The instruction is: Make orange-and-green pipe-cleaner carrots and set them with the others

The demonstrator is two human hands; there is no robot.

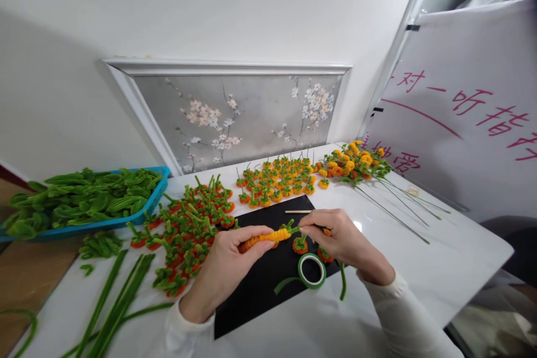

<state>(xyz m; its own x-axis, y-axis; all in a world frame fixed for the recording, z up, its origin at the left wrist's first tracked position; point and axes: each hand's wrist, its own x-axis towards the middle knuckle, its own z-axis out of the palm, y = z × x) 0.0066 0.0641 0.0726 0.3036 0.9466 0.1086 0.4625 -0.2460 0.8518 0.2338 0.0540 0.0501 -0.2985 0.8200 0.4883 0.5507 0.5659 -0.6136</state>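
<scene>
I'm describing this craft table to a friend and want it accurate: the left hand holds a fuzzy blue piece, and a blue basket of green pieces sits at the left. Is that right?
Not quite: the head view shows that the fuzzy piece in the left hand is orange-yellow, not blue. The blue basket is as you said.

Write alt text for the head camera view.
A person's left hand holds a fuzzy yellow-orange piece while the right hand pinches its green end above a black mat. On the white table around them are green tape, many small orange-and-green pieces and a blue basket of green shapes.
</scene>
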